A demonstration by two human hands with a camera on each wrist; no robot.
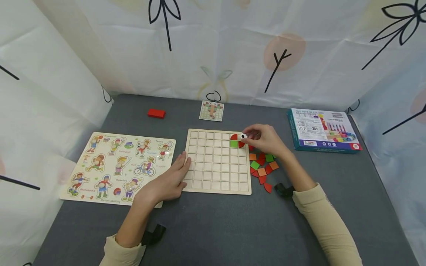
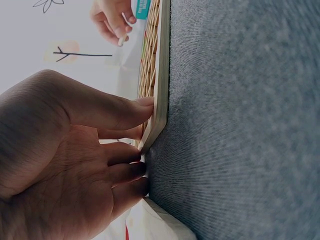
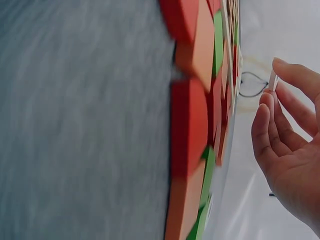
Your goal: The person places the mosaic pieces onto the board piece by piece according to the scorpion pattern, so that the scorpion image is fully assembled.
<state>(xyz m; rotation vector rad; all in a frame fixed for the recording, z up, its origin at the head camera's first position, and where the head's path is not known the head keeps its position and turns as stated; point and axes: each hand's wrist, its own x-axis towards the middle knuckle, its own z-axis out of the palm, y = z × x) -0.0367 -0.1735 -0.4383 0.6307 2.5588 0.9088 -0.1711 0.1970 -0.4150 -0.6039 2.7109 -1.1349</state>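
Note:
A wooden grid board [image 1: 213, 166] lies in the middle of the table, with red quarter-circle pieces and a green square [image 1: 234, 143] in its far right corner. My right hand [image 1: 263, 138] pinches a small white piece with a black eye dot [image 1: 243, 136] between thumb and fingertips, over that corner. In the right wrist view the white piece [image 3: 272, 80] shows edge-on. My left hand [image 1: 168, 181] rests at the board's left edge, fingers extended. Its thumb lies on the board's rim [image 2: 161, 85] in the left wrist view.
Loose red, orange and green pieces [image 1: 262, 171] lie right of the board. A sports picture puzzle [image 1: 161, 160] lies at left, its right edge near my left hand. Behind are a red block [image 1: 156, 113] and a pattern card [image 1: 211, 111]. A boxed set [image 1: 324, 129] sits back right.

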